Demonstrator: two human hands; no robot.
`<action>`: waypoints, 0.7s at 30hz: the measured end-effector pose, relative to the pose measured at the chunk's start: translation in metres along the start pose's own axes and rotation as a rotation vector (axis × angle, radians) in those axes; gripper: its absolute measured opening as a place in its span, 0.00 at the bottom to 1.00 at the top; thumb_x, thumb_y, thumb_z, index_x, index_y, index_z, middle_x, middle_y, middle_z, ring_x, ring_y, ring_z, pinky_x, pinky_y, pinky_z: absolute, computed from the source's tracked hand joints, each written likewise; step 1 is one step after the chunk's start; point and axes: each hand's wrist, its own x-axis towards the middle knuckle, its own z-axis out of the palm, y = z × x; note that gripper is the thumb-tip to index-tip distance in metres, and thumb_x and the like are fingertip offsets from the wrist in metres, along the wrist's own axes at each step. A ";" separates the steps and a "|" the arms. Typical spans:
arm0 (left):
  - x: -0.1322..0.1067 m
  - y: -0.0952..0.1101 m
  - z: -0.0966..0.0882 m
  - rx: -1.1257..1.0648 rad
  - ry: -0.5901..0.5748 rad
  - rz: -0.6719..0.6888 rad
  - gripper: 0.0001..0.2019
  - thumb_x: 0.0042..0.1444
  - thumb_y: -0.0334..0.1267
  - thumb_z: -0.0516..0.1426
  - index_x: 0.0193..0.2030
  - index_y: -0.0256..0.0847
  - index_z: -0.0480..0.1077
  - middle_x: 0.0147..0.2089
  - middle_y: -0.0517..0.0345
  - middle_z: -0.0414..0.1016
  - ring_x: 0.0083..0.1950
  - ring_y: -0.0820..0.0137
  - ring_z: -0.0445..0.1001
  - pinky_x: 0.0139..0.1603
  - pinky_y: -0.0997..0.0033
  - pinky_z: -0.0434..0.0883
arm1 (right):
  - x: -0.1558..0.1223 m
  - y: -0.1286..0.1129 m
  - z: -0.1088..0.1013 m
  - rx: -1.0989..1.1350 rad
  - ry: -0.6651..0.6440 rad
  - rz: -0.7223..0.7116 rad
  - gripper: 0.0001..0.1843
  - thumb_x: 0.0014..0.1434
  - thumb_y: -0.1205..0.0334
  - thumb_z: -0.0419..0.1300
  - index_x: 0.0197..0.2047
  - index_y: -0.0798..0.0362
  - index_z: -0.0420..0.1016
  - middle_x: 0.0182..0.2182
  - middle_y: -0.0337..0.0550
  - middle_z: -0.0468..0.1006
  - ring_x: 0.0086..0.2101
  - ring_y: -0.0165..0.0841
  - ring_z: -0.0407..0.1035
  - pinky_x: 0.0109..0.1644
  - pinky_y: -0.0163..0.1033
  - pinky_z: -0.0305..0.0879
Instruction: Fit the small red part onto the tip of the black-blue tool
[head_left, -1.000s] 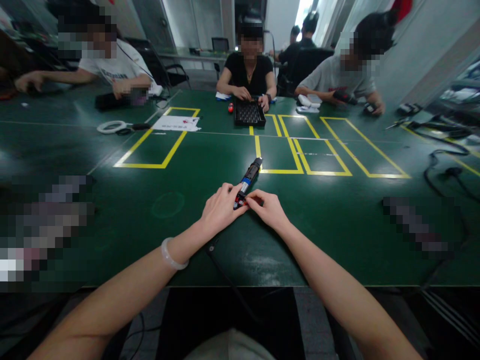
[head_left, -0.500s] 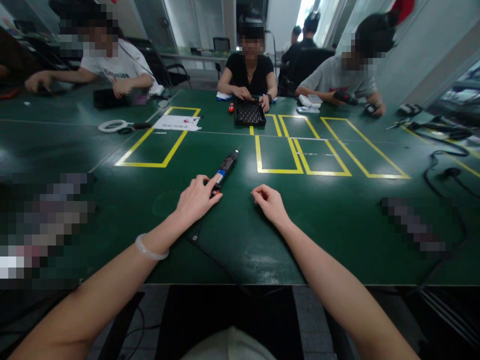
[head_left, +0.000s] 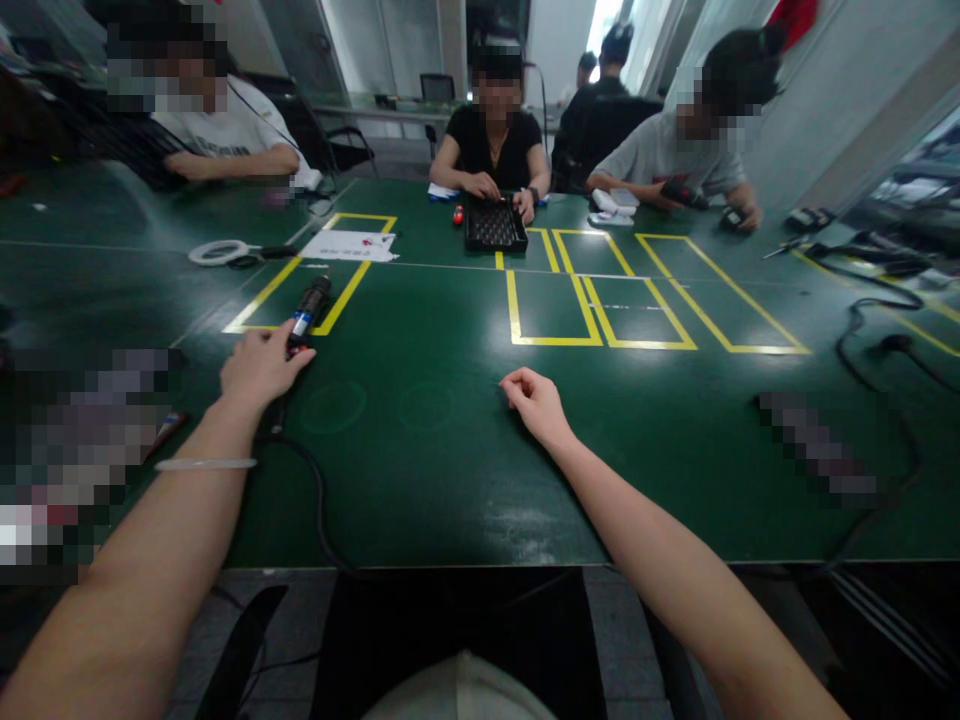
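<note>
My left hand (head_left: pixel 259 367) grips the near end of a black tool with a blue band (head_left: pixel 307 308), a corded pen-shaped tool lying on the green table (head_left: pixel 450 450) at the left, across a yellow tape line. Its black cord (head_left: pixel 315 500) trails back over the table's near edge. My right hand (head_left: pixel 534 400) rests on the table in the middle, fingers loosely curled, with nothing visible in them.
Yellow taped rectangles (head_left: pixel 600 300) mark the table. A black tray (head_left: pixel 495 226) sits before a person opposite. A white ring (head_left: pixel 217 252) and a paper sheet (head_left: pixel 349 245) lie at far left. Black cables (head_left: pixel 877 340) run on the right. Other people sit around the table.
My left hand has slid the tool from the table's middle to the left. My right hand let go of it and stayed where it was.
</note>
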 end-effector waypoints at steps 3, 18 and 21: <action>-0.004 -0.005 0.003 0.031 0.099 -0.010 0.36 0.64 0.61 0.47 0.73 0.41 0.53 0.63 0.36 0.60 0.55 0.49 0.65 0.52 0.50 0.65 | 0.002 -0.002 0.001 0.044 -0.007 0.049 0.11 0.59 0.54 0.58 0.33 0.53 0.74 0.19 0.34 0.69 0.23 0.29 0.63 0.30 0.35 0.57; -0.018 0.011 -0.002 0.102 0.204 0.024 0.22 0.66 0.48 0.49 0.53 0.28 0.68 0.53 0.39 0.67 0.50 0.54 0.67 0.45 0.61 0.64 | -0.013 -0.017 -0.026 0.356 -0.164 0.136 0.16 0.56 0.48 0.64 0.35 0.55 0.76 0.21 0.36 0.73 0.24 0.27 0.64 0.32 0.35 0.61; -0.019 0.014 -0.006 0.056 0.180 -0.028 0.23 0.67 0.47 0.46 0.53 0.25 0.68 0.52 0.38 0.68 0.48 0.54 0.68 0.46 0.58 0.64 | -0.015 -0.018 -0.027 0.376 -0.185 0.146 0.17 0.56 0.48 0.64 0.36 0.55 0.76 0.22 0.36 0.73 0.24 0.27 0.64 0.31 0.34 0.62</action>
